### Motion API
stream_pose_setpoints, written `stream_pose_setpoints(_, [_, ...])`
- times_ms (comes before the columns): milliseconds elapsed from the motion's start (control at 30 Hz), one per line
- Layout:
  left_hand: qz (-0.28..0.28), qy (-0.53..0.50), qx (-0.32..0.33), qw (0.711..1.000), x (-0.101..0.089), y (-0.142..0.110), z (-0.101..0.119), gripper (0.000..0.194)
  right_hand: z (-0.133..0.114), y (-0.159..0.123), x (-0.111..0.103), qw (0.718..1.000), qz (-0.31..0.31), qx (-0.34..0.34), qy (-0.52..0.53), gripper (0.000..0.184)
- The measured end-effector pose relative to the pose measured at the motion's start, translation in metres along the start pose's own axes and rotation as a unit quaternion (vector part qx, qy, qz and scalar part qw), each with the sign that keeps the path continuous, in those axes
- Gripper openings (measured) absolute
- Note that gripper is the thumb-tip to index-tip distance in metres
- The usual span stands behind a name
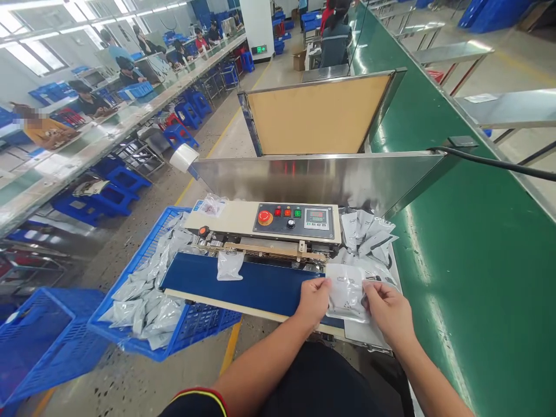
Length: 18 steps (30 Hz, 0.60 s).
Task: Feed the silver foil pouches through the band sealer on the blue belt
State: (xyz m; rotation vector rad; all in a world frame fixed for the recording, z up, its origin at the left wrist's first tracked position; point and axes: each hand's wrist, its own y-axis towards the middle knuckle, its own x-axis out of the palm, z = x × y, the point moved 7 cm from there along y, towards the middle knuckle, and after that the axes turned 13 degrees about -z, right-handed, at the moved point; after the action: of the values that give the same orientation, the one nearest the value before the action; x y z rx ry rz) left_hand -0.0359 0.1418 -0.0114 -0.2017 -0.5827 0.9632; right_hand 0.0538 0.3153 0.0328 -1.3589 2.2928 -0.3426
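Between my hands is a white plastic pouch (pixel 347 294) with small printed marks. My left hand (pixel 313 302) pinches its left edge, and my right hand (pixel 390 313) pinches the right edge. The pouch sits at the right end of a band sealing machine (pixel 226 217), over the end of its blue conveyor belt (pixel 264 286). Farther left, another white pouch (pixel 230 266) hangs from the sealing band onto the belt. More pouches (pixel 367 231) are piled just beyond my right hand. What the held pouch contains is hidden.
A blue crate (pixel 174 341) full of pouches stands at the machine's left end; another blue crate (pixel 87 324) is beside it. A metal panel (pixel 313 179) rises behind the machine. The green conveyor (pixel 473 260) runs along the right. People sit at a long bench (pixel 143 101) far left.
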Motion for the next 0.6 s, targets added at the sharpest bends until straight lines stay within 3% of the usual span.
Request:
stream_pose_setpoints(100, [0.056,-0.053,-0.055,0.996,-0.016,0.015,-0.004,0.062,0.013,0.011,0.019,0.994,-0.008,0.058,0.088,0.045])
stream_pose_setpoints(233, [0.076,-0.067,-0.051,0.994,-0.039,0.023,0.003,0.061,0.014,0.031,0.038,0.988,-0.069,0.069,0.117,0.051])
stream_pose_setpoints(267, [0.077,-0.070,-0.043,0.994,-0.046,0.020,0.006,0.060,0.014,0.039,0.031,0.991,-0.065,0.071,0.096,0.054])
stream_pose_setpoints(333, [0.087,-0.061,-0.018,0.994,-0.064,0.008,0.014,0.058,0.011,0.063,-0.004,0.997,0.015,0.070,-0.001,0.056])
stream_pose_setpoints(400, [0.153,-0.031,0.033,0.987,-0.088,-0.014,0.026,0.054,-0.001,0.090,-0.054,0.975,0.153,0.056,-0.148,0.051])
stream_pose_setpoints(433, [0.205,-0.012,0.065,0.977,-0.101,-0.029,0.033,0.053,-0.006,0.105,-0.074,0.956,0.192,0.060,-0.214,0.055])
stream_pose_setpoints(467, [0.258,0.007,0.096,0.961,-0.113,-0.046,0.039,0.052,-0.007,0.121,-0.089,0.948,0.196,0.070,-0.240,0.060])
stream_pose_setpoints(533, [0.327,0.038,0.143,0.933,-0.125,-0.076,0.048,0.055,-0.006,0.150,-0.104,0.945,0.136,0.094,-0.282,0.054])
stream_pose_setpoints(600, [0.314,0.067,0.167,0.932,-0.122,-0.093,0.052,0.056,-0.006,0.163,-0.106,0.946,0.066,0.101,-0.302,0.036])
